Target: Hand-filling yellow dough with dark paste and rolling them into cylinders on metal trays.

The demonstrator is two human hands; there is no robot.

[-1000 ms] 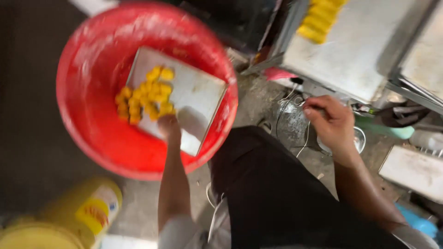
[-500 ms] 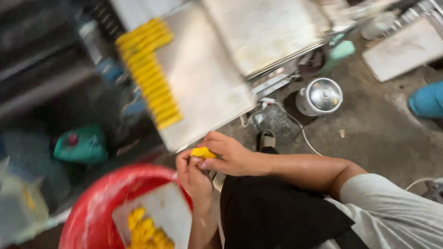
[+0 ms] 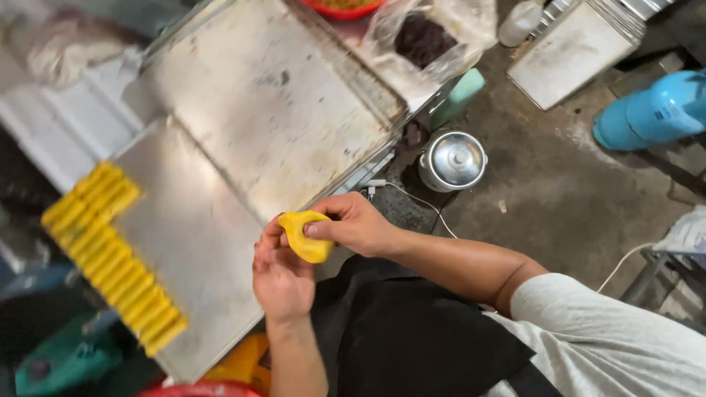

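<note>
- The right hand pinches a soft yellow folded dough piece between thumb and fingers.
- The left hand, half open, touches the piece from below.
- Both hands hover just off the near edge of the metal table.
- Along the table's left edge lies a row of yellow folded pieces.
- A round metal lidded pot stands on the floor.
</note>
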